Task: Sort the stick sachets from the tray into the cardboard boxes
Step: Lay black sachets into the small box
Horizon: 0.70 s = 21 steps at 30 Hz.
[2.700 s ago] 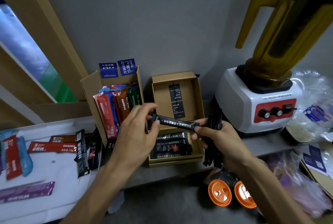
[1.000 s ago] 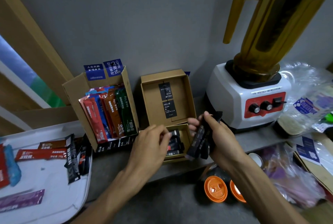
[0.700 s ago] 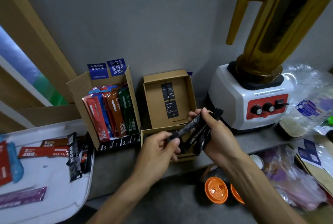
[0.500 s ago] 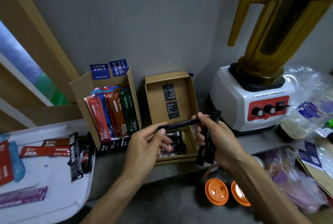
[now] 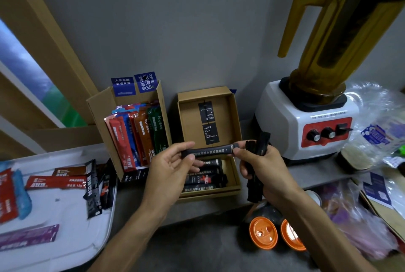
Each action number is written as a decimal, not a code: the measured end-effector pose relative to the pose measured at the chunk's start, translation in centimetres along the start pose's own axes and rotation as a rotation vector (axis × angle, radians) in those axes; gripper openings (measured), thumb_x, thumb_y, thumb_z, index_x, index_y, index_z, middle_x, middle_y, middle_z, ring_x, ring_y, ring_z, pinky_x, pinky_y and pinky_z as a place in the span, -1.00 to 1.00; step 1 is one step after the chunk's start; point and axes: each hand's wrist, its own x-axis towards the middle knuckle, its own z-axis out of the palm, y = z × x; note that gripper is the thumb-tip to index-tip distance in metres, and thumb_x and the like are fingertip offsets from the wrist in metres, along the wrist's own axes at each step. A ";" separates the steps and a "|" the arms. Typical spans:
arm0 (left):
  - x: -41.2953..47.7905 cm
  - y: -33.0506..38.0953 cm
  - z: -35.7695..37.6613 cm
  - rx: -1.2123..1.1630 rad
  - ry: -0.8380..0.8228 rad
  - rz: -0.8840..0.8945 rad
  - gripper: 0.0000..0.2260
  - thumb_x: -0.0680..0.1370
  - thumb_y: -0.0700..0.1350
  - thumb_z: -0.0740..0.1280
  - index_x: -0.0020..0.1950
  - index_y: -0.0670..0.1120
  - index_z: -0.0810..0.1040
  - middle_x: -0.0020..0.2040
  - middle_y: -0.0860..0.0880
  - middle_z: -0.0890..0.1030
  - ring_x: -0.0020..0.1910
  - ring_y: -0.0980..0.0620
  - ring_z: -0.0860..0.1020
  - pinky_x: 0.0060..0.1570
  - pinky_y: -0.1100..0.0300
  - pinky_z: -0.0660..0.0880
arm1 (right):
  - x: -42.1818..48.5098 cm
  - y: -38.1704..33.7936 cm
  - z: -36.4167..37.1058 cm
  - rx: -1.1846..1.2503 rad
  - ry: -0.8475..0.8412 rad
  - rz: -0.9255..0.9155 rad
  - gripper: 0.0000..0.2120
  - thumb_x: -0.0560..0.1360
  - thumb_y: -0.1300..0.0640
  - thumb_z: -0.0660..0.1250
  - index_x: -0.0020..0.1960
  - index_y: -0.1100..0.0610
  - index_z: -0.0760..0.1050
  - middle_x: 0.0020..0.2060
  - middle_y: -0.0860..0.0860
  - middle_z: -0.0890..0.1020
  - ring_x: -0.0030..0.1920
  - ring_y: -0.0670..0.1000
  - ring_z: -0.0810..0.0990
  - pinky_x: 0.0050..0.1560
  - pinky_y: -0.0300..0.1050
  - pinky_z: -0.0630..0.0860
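Observation:
A black stick sachet (image 5: 210, 151) is held level above the flat brown cardboard box (image 5: 235, 182). My left hand (image 5: 169, 167) pinches its left end, my right hand (image 5: 260, 167) pinches its right end. My right hand also grips a bundle of black sachets (image 5: 257, 173) pointing up and down. Several black sachets (image 5: 203, 178) lie inside the flat box under its raised lid (image 5: 190, 116). The tall cardboard box (image 5: 103, 107) to the left holds upright red, blue, orange and green sachets (image 5: 137, 136). The white tray (image 5: 70, 223) at the left carries red, blue, purple and black sachets.
A white blender (image 5: 306, 122) with an amber jug stands right of the flat box. Clear plastic bags (image 5: 377, 131) and packets crowd the right side. Two orange-lidded cups (image 5: 276, 235) sit below the shelf edge. A wooden frame (image 5: 43, 41) rises at the left.
My left hand put a black sachet in the flat box, then drew another from my right hand's bundle. That sachet went from tilted to level, held at both ends.

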 end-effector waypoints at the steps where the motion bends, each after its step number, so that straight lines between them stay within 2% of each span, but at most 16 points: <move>1: 0.0 -0.1 -0.1 0.098 -0.007 0.045 -0.76 0.60 -0.22 0.33 0.24 -0.01 0.58 -0.10 0.02 0.70 -0.05 0.17 0.66 -0.08 0.35 0.58 | 0.0 0.0 0.0 -0.016 -0.001 0.008 -0.80 0.58 0.23 0.35 0.17 0.28 0.55 -0.36 0.01 0.65 -0.46 -0.08 0.48 -0.44 -0.25 0.43; 3: 0.1 -0.5 -0.2 0.466 -0.044 0.229 -0.78 0.59 -0.11 0.35 0.23 0.05 0.58 0.01 0.17 0.60 0.06 0.27 0.56 -0.03 0.37 0.53 | 0.0 0.2 0.0 -0.070 -0.029 0.032 -0.81 0.58 0.21 0.35 0.14 0.30 0.56 -0.41 -0.02 0.63 -0.47 -0.09 0.48 -0.45 -0.25 0.42; 5: 0.6 -0.8 0.0 0.773 -0.097 0.412 -0.78 0.58 -0.02 0.35 0.23 0.08 0.59 0.05 0.19 0.55 0.06 0.25 0.46 0.09 0.30 0.40 | 0.0 0.4 0.0 -0.120 -0.082 0.056 -0.86 0.59 0.20 0.34 0.08 0.26 0.57 -0.47 -0.04 0.60 -0.47 -0.10 0.48 -0.44 -0.26 0.42; 8: 1.3 -1.4 0.1 0.983 -0.173 0.508 -0.81 0.59 0.02 0.32 0.18 0.08 0.61 -0.02 0.14 0.58 -0.01 0.14 0.45 0.03 0.20 0.36 | -0.1 0.6 0.0 -0.158 -0.114 0.100 -0.85 0.60 0.13 0.33 0.02 0.23 0.58 -0.43 -0.03 0.64 -0.45 -0.09 0.49 -0.41 -0.24 0.43; 12: 1.7 -2.3 0.0 1.091 -0.257 0.467 -0.79 0.62 0.04 0.28 0.20 0.08 0.62 0.02 0.11 0.61 0.01 0.10 0.45 0.07 0.15 0.37 | 0.3 1.3 -0.5 -0.137 -0.012 0.096 -0.79 0.61 0.09 0.32 0.11 0.22 0.58 -0.12 0.09 0.73 -0.41 -0.08 0.55 -0.38 -0.23 0.48; 16: 1.8 -2.3 0.4 1.171 -0.324 0.430 -0.74 0.64 0.10 0.22 0.26 0.11 0.59 0.10 0.12 0.57 0.10 0.10 0.40 0.15 0.12 0.25 | 0.3 1.2 -0.5 -0.079 0.023 0.104 -0.74 0.62 0.09 0.29 0.13 0.28 0.55 -0.20 0.12 0.62 -0.40 -0.05 0.55 -0.38 -0.21 0.48; 19: 1.9 -2.2 0.3 1.220 -0.333 0.405 -0.74 0.62 0.13 0.25 0.25 0.12 0.58 0.12 0.12 0.55 0.12 0.09 0.38 0.19 0.12 0.28 | 0.4 1.1 -0.6 -0.012 0.026 0.136 -0.66 0.65 0.06 0.25 0.14 0.37 0.53 -0.31 0.08 0.54 -0.39 -0.02 0.51 -0.35 -0.16 0.43; 21: 1.8 -2.0 0.2 1.223 -0.337 0.387 -0.76 0.61 0.14 0.26 0.22 0.12 0.58 0.11 0.13 0.55 0.12 0.10 0.39 0.18 0.13 0.30 | 0.5 0.9 -0.6 0.059 0.012 0.146 -0.65 0.66 0.03 0.22 0.10 0.34 0.55 -0.33 0.08 0.53 -0.37 -0.01 0.50 -0.31 -0.13 0.43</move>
